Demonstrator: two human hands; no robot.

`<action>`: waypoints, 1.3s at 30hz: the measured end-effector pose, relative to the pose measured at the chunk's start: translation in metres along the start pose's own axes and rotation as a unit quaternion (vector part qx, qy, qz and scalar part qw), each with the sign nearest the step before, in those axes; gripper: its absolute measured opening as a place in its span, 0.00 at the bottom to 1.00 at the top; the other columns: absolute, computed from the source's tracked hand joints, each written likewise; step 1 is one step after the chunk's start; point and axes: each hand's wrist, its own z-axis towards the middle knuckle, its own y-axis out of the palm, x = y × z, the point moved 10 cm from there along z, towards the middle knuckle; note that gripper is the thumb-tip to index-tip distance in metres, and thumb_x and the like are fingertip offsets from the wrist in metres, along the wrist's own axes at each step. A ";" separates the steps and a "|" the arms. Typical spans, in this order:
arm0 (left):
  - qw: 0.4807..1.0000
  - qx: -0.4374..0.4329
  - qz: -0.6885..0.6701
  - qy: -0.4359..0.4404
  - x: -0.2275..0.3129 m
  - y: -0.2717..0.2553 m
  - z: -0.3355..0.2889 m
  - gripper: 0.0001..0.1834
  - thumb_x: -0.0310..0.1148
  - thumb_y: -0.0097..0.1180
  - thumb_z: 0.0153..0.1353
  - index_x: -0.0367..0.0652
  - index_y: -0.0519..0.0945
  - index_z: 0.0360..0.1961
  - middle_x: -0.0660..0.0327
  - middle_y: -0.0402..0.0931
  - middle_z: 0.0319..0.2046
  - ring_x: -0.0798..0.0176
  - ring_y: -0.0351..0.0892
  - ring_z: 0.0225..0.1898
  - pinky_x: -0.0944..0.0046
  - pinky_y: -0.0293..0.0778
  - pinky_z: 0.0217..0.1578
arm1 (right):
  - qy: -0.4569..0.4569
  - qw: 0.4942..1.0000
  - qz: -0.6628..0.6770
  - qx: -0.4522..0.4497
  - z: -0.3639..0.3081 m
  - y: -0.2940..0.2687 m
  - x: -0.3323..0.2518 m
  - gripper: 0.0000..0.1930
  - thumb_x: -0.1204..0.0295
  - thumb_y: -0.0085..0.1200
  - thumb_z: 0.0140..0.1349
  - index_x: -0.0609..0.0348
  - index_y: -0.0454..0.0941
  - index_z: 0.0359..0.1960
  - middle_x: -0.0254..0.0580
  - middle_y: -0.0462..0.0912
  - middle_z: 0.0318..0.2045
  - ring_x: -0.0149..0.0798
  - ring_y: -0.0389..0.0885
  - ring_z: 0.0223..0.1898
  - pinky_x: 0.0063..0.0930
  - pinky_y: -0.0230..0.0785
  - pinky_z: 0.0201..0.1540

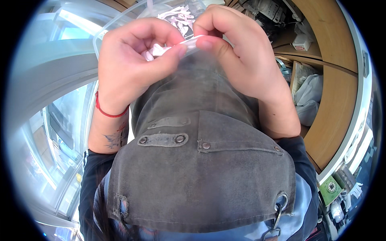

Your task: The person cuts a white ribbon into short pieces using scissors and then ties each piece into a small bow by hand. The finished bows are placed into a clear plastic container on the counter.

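My left hand [132,60] and my right hand [243,50] are raised close together at the top of the view. Between them stretches a pale pink strip of ribbon [191,41], pinched at each end by thumb and forefinger. A crumpled, looped part of the same pale material is tucked in my left palm, partly hidden by the fingers. Just beyond the fingertips, a clear plastic container [120,19] holds a loose heap of pale pink ribbon pieces [180,18].
A worn dark grey apron [201,180] covers my front. On the right stand wooden shelves [335,86] with a grey cloth bundle [309,96] and a small white box [302,41]. To the left are glass panes with pale frames [52,94].
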 end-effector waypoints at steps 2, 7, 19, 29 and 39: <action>1.000 0.002 0.016 0.026 0.005 0.000 0.001 0.06 0.24 0.60 0.53 0.34 0.78 0.32 0.66 0.76 0.26 0.76 0.71 0.28 0.78 0.66 0.29 | 0.080 0.995 0.050 -0.035 -0.001 0.002 0.010 0.07 0.77 0.54 0.54 0.62 0.73 0.34 0.37 0.75 0.25 0.34 0.74 0.26 0.27 0.65 0.28; 0.988 -0.031 -0.150 -0.020 -0.006 0.001 0.006 0.08 0.30 0.53 0.60 0.36 0.78 0.36 0.68 0.74 0.27 0.77 0.66 0.26 0.78 0.61 0.26 | 0.186 0.870 0.455 0.040 -0.015 0.020 0.037 0.05 0.77 0.54 0.57 0.64 0.75 0.35 0.33 0.78 0.29 0.23 0.75 0.31 0.17 0.68 0.33; 0.995 -0.006 -0.066 0.069 0.002 -0.003 -0.001 0.05 0.27 0.54 0.60 0.36 0.76 0.31 0.68 0.72 0.25 0.78 0.66 0.26 0.78 0.62 0.27 | 0.190 0.825 0.530 0.056 -0.008 0.017 0.034 0.08 0.80 0.53 0.57 0.62 0.70 0.38 0.41 0.76 0.36 0.26 0.73 0.32 0.17 0.65 0.35; 0.983 0.088 -0.066 0.150 0.010 -0.017 -0.010 0.06 0.27 0.55 0.60 0.35 0.75 0.29 0.67 0.73 0.22 0.78 0.66 0.22 0.78 0.61 0.22 | 0.213 0.882 0.409 0.091 -0.008 0.004 0.031 0.10 0.84 0.56 0.53 0.67 0.73 0.37 0.43 0.80 0.34 0.29 0.78 0.34 0.19 0.72 0.36; 0.985 0.057 -0.130 0.099 0.003 -0.010 -0.005 0.05 0.27 0.54 0.60 0.35 0.75 0.30 0.67 0.72 0.23 0.78 0.66 0.22 0.79 0.61 0.23 | 0.216 0.799 0.558 0.064 -0.001 0.013 0.032 0.17 0.83 0.56 0.54 0.67 0.68 0.46 0.45 0.79 0.38 0.30 0.79 0.37 0.19 0.71 0.37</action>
